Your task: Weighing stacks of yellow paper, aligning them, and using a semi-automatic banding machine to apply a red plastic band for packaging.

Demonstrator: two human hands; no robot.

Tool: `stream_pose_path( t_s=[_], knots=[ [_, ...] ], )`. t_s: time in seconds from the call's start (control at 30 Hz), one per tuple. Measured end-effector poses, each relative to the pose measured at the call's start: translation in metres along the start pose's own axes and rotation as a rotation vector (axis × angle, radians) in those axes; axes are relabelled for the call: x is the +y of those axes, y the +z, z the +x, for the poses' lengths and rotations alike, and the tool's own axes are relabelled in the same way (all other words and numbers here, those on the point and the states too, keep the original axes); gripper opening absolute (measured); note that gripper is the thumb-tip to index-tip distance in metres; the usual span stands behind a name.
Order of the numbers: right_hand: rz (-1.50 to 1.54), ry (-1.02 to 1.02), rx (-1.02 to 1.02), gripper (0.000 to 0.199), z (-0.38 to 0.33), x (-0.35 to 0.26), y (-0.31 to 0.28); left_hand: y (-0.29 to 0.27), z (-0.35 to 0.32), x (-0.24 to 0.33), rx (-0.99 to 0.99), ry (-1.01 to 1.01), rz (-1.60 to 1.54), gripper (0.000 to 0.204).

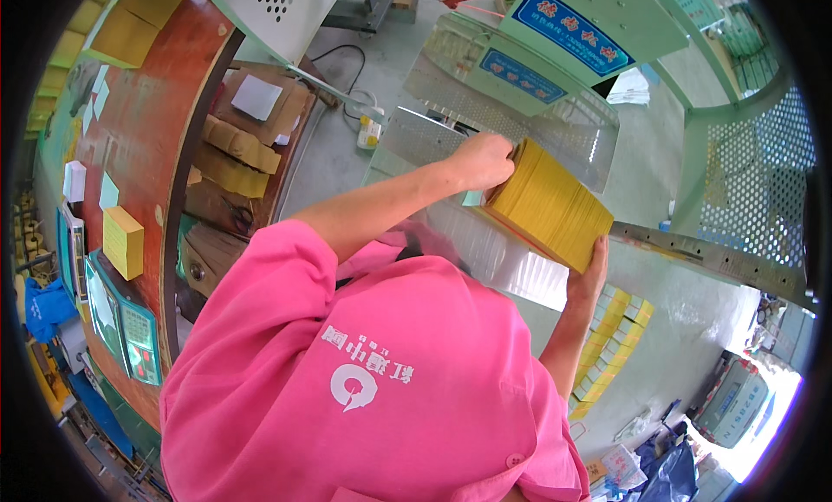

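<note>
A long, thick block of yellow paper sheets (550, 207) is held between my two hands, slanting down to the right over a pale metal machine bed (416, 147). My left hand (484, 161) is closed at its upper left end, fingers curled against the sheets. At the lower right end, my right hand (591, 272) grips the block, its fingers partly hidden behind the paper. A small pale green piece (472, 198) shows beneath my left hand, and I cannot make out what it is.
Ahead stands a pale green machine guard (572, 34) with a blue label. A perforated metal rail (711, 251) juts in from the right. On the left, a red-brown table (165, 155) bears a yellow paper block (123, 242) and a scale (130, 324). Yellow bundles (614, 346) lie lower right.
</note>
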State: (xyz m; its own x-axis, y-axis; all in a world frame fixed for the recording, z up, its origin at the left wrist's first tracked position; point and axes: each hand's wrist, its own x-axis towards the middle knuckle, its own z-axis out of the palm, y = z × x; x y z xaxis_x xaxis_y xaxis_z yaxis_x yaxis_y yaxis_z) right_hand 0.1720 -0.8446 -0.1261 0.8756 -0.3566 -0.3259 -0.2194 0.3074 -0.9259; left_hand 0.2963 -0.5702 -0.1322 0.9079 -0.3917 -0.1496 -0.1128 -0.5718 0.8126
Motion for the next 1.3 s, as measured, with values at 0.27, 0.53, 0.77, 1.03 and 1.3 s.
stream_pose_path(
  t_s=[0.27, 0.53, 0.77, 1.03, 1.3],
  knots=[
    [-0.112, -0.045, -0.024, 0.047, -0.001, 0.002, 0.000, -0.001, 0.007, 0.000, -0.046, -0.023, -0.102, 0.029],
    [-0.194, -0.089, 0.006, 0.044, -0.009, -0.001, 0.009, -0.006, 0.018, -0.001, -0.005, 0.086, -0.033, 0.026],
    [-0.101, -0.087, -0.063, 0.045, -0.002, 0.003, 0.000, 0.002, 0.000, 0.003, 0.159, 0.183, -0.107, 0.022],
    [-0.132, -0.059, -0.050, 0.048, 0.001, 0.002, -0.007, 0.027, -0.066, -0.068, 0.009, 0.222, -0.286, 0.048],
    [-0.067, -0.026, -0.064, 0.051, 0.003, 0.003, -0.008, 0.032, -0.058, -0.062, 0.059, 0.188, -0.047, 0.030]
  ],
)
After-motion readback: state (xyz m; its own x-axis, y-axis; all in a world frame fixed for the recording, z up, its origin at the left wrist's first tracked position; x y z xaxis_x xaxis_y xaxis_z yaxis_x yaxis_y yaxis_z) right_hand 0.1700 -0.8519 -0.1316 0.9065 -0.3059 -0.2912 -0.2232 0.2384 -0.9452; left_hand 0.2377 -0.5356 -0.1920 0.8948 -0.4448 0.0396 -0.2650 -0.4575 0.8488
